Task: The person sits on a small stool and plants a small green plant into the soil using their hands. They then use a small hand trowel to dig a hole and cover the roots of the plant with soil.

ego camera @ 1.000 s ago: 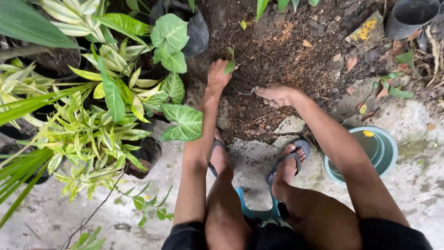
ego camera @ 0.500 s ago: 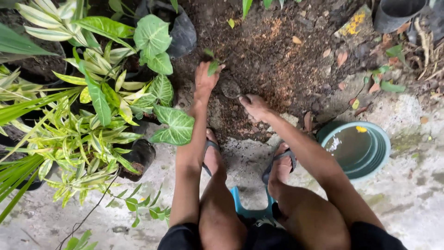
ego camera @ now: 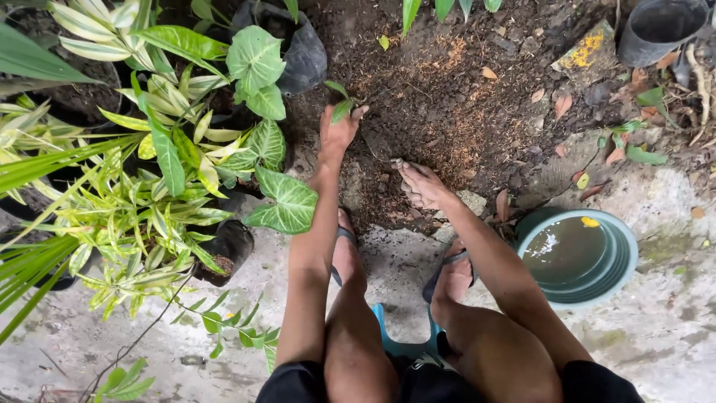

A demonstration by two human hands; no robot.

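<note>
1. Seedling (ego camera: 341, 104): a small green cutting with a few narrow leaves, sitting at the near left edge of the dark soil patch (ego camera: 455, 82), pinched in my left hand (ego camera: 337, 130).
2. My left fingers (ego camera: 358, 113) are curled closed around its stem, with the leaves poking out above them.
3. My right hand (ego camera: 421, 183) lies just beside it to the right, palm down on the soil, fingers loosely bent and spread; I cannot tell whether it holds anything under them.
4. Dry brown leaves are scattered over the soil beyond both hands.
5. Potted plants (ego camera: 186, 149) with striped and heart-shaped leaves crowd the left side, close to my left forearm.
6. A round teal basin (ego camera: 623, 272) of murky water stands on the concrete near my right elbow.
7. My feet in sandals (ego camera: 447, 269) rest on the concrete below the soil, and I sit on a blue stool (ego camera: 406, 347).
</note>
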